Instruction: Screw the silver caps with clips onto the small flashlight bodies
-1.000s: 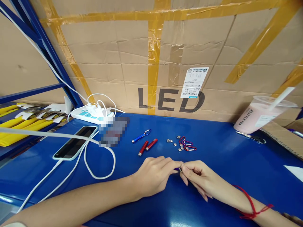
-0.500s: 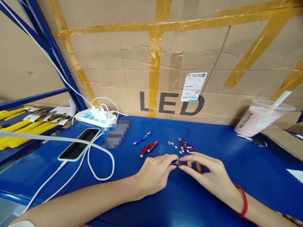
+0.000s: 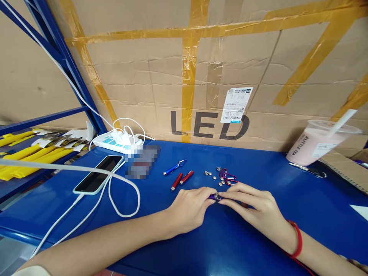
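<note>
My left hand [image 3: 191, 211] is closed around a small purple metal tube [image 3: 212, 196], which looks like a mini flashlight with a silver end pointing right. The thumb and fingers of my right hand [image 3: 253, 205] pinch at that silver end; whether a small part sits between them is hidden. Just beyond the hands lie several button cells [image 3: 214, 178] and some red and purple carabiner clips [image 3: 227, 177]. Two red mini flashlight tubes [image 3: 181, 180] rest to the left of these. A blue mini flashlight [image 3: 172, 168] with a clip attached lies behind them.
On the blue tabletop [image 3: 161, 249], a phone [image 3: 99, 174] with a looping white cable [image 3: 138, 199] lies left, near a white power strip [image 3: 115, 143]. A pink drink cup [image 3: 313, 143] stands right. A large cardboard box [image 3: 143, 76] walls off the back.
My right fingertips have drawn closer together at the tube's silver end. The left hand keeps its hold, and the view has shifted slightly.
</note>
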The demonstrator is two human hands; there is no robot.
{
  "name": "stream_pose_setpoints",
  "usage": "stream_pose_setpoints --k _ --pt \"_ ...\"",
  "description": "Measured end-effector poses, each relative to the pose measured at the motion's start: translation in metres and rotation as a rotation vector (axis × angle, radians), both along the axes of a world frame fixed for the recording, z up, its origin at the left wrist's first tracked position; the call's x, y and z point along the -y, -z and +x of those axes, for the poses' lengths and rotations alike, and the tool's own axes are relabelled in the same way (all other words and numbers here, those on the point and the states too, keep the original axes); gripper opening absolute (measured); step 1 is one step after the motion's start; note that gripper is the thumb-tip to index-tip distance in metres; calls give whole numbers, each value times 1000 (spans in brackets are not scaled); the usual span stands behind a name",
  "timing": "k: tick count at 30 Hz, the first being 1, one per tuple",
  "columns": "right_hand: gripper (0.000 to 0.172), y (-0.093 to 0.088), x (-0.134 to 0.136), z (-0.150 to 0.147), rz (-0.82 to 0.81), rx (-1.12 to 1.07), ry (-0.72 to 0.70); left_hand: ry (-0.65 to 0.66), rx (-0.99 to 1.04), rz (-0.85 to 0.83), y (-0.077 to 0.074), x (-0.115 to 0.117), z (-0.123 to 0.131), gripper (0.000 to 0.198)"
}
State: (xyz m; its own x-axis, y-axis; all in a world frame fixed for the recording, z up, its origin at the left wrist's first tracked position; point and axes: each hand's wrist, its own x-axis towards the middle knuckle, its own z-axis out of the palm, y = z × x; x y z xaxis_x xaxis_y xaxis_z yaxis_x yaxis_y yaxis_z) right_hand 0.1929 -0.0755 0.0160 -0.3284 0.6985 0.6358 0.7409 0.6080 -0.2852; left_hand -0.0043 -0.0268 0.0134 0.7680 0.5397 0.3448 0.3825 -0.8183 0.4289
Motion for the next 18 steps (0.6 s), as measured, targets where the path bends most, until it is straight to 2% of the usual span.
stream_pose_setpoints --k 9,18 --pt "16 -5 0 -4 -88 -88 -36 50 -14 7 1 -3 1 17" --pt "28 -9 -3 -8 -326 -221 40 4 0 38 4 -2 0 18"
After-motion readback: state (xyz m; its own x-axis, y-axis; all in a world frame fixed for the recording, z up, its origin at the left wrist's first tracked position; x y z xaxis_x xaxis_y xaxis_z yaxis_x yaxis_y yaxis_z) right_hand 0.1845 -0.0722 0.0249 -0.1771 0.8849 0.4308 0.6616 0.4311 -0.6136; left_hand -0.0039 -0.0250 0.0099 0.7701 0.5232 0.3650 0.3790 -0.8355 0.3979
